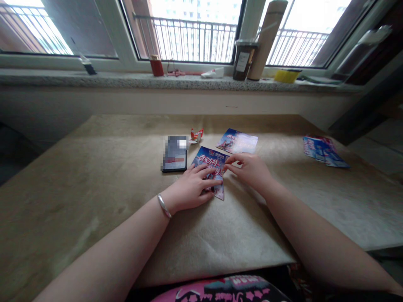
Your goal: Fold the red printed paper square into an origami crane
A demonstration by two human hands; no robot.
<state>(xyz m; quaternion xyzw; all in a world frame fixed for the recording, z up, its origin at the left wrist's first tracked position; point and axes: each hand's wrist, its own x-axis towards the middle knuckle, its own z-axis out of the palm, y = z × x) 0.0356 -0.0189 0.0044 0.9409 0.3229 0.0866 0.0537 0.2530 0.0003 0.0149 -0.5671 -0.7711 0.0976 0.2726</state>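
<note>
- Shirt (220, 289): dark, with a pink print, at the near edge of the surface (94, 167).
- Left hand (195, 188): palm down and unclenched, its fingers spread across the leaflet (206, 155); a silver bracelet (164, 205) circles the wrist.
- Right hand (248, 167): thumb and fingers drawn close together at the leaflet's right edge (whether they grip the paper I cannot tell).
- The leaflet lies at a slant on the surface, between the person's forearms and the window side, blue at the top with large pale lettering, its lower part mostly covered by the left hand.
- Phone (176, 156): flat, just left of the leaflet, partly blurred out.
- Pile (324, 152): similar blue and pink leaflets, overlapping, well apart to the right.
- Second leaflet (237, 141): beyond the right hand, its right half washed pale by glare.
- Folded paper (197, 135): red and white with pointed tips, beside the phone's far corner.
- Sill (126, 82): speckled stone, bearing a red pot (156, 66), a dark jar (242, 63), a tall brown tube (267, 40) leaning beside it, and a yellow roll (286, 76).
- Railing (195, 40): outside, behind the window panes.
</note>
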